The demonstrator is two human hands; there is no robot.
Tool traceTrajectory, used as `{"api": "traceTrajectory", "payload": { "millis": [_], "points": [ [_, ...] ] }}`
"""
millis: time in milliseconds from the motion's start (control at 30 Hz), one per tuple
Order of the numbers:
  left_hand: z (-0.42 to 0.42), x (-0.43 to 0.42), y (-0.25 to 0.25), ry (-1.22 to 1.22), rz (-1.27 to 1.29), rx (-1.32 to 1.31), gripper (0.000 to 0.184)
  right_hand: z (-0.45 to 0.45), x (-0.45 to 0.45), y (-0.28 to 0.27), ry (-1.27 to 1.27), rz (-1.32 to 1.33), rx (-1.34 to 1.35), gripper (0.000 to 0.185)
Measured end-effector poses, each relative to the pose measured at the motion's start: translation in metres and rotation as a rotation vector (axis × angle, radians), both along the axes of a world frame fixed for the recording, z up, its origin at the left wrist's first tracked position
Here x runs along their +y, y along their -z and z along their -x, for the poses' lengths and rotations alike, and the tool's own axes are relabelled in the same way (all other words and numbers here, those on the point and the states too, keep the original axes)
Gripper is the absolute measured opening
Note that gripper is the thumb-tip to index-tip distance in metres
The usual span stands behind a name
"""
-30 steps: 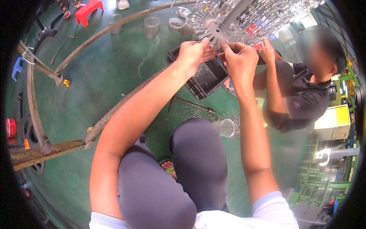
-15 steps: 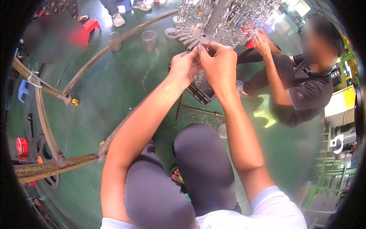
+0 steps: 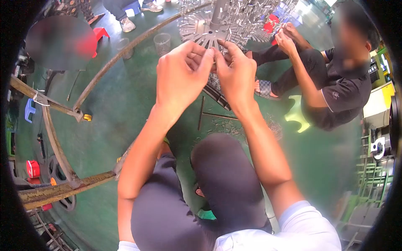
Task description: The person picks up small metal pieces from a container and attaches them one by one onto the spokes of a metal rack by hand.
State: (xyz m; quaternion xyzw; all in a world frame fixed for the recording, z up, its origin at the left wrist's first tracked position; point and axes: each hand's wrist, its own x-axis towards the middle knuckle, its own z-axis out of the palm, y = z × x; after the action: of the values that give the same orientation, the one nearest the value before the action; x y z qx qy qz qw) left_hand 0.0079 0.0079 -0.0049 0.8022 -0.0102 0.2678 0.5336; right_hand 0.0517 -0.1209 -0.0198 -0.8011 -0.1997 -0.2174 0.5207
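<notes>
My left hand (image 3: 180, 77) is raised in front of me, its fingers curled and its thumb pressed in toward the fingertips. Close against it, my right hand (image 3: 238, 75) is also in a pinch, with the index finger bent at the top. The fingertips of both hands meet; whatever lies between them is too small to make out. Just beyond them stands a metal rack (image 3: 215, 21) with slotted round plates, hung with many small metal pieces. Beneath my hands a black tray (image 3: 217, 98) shows in part, largely covered by them.
Small metal pieces (image 3: 226, 126) and a T-shaped rod (image 3: 217, 115) lie on the green floor. A co-worker (image 3: 343, 92) sits at the right, hands raised by the rack. A metal frame (image 3: 63, 188) runs along the left. Clear plastic cups (image 3: 162, 43) stand behind it.
My left hand has turned and come up to the left, its back now more toward me. My right hand has moved slightly down. The whole view has shifted a little.
</notes>
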Motion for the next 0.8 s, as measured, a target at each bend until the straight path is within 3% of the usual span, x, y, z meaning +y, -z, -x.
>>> {"api": "traceTrajectory", "payload": {
  "millis": [67, 167, 267, 400, 433, 533, 600, 667, 700, 800],
  "points": [
    [-0.002, -0.007, 0.007, -0.001, -0.011, -0.058, 0.014, 0.0, -0.004, 0.005, 0.068, 0.158, -0.08, 0.034],
    [-0.002, -0.013, 0.015, 0.013, -0.002, -0.145, 0.013, 0.006, 0.0, 0.012, 0.027, 0.113, -0.12, 0.047],
    [-0.011, -0.006, 0.023, -0.039, -0.088, -0.255, 0.015, 0.001, 0.004, 0.022, 0.015, 0.055, -0.154, 0.043],
    [-0.01, 0.0, 0.023, -0.017, -0.148, -0.213, 0.014, 0.0, -0.004, 0.018, 0.019, 0.188, -0.07, 0.03],
    [-0.009, -0.001, 0.02, 0.0, -0.043, -0.127, 0.013, 0.01, -0.014, 0.011, -0.034, 0.13, -0.022, 0.023],
    [-0.006, -0.008, 0.021, 0.006, -0.022, -0.302, 0.013, 0.028, -0.053, 0.011, -0.078, 0.085, 0.07, 0.016],
    [-0.058, 0.063, 0.073, 0.223, 0.277, -0.221, 0.013, 0.031, -0.095, 0.056, 0.032, 0.242, 0.105, 0.019],
    [-0.059, 0.063, 0.076, 0.207, 0.288, -0.203, 0.014, 0.038, -0.129, 0.115, 0.085, 0.281, 0.345, 0.017],
    [-0.025, 0.019, 0.041, 0.092, 0.15, -0.227, 0.015, 0.041, -0.148, 0.151, 0.059, 0.435, 0.439, 0.017],
    [-0.011, -0.004, 0.031, 0.014, 0.009, -0.305, 0.017, 0.054, -0.187, 0.269, -0.044, 0.693, 0.553, 0.018]
  ]
}}
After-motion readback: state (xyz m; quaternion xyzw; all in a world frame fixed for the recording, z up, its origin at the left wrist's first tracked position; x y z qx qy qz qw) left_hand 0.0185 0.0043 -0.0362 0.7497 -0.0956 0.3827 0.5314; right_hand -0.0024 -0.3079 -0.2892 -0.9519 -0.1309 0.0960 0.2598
